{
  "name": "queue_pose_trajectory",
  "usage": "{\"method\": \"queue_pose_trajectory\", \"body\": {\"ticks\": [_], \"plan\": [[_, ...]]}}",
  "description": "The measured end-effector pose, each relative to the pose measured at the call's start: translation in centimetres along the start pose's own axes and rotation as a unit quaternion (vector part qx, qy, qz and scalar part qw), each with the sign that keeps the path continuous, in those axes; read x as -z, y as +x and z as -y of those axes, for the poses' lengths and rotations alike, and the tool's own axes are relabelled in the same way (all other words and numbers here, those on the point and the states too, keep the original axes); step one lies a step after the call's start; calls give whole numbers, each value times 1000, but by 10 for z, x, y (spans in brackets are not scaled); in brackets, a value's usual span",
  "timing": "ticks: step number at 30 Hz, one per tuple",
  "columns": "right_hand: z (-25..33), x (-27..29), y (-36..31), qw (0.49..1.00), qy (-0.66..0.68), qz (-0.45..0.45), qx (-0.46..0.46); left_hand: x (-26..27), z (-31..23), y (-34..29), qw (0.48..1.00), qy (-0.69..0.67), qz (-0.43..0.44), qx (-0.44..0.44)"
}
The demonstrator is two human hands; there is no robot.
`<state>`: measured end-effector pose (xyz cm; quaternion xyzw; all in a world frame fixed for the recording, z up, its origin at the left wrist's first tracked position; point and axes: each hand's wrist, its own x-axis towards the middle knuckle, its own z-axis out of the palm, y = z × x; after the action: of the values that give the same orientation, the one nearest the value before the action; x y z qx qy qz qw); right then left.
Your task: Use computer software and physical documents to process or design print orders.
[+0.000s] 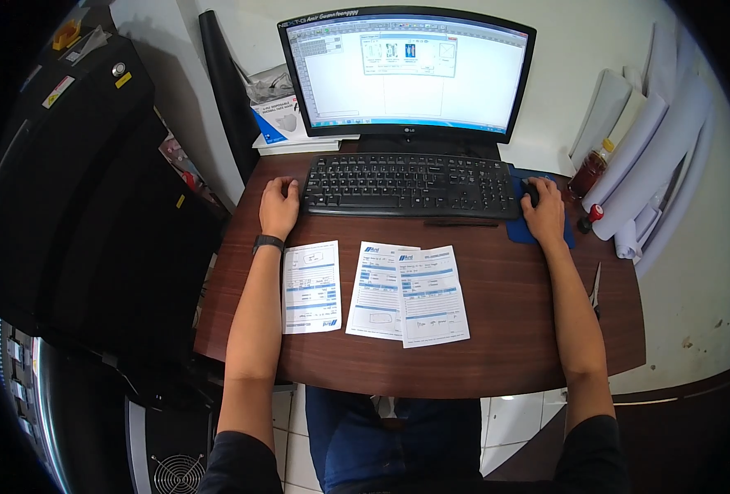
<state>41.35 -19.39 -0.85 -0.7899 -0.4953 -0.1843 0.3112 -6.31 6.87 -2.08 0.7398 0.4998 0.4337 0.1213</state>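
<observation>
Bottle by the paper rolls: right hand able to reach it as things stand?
Likely yes. The right hand is on the mouse and would have to let go first, but nothing visible blocks the way to the bottle; the red stamp sits off to the near side.

Even light, glowing screen (413, 92), black curved edges

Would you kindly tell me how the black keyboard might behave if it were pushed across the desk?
The keyboard is wide and low, so it should slide rather than tip or roll. Its long, one-piece body looks stiff, so pushing one end would probably swing the whole thing round.
</observation>
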Motion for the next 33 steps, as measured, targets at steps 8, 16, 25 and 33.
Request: {"method": "queue_pose_trajectory", "body": {"ticks": [8, 16, 25, 33], "plan": [[-1, 1, 0, 1000, 8, 12, -9, -1, -1, 0, 1000, 3, 4, 11], [3, 3, 1, 1000, 11, 10, -13, -1, 3, 1, 1000, -6, 3, 15], [5, 5, 0, 999, 34, 0, 9, 1, -3, -1, 1000, 3, 5, 17], [5, 5, 0, 1000, 28, -3, 13, -1, -4, -2, 1000, -14, 6, 21]]}}
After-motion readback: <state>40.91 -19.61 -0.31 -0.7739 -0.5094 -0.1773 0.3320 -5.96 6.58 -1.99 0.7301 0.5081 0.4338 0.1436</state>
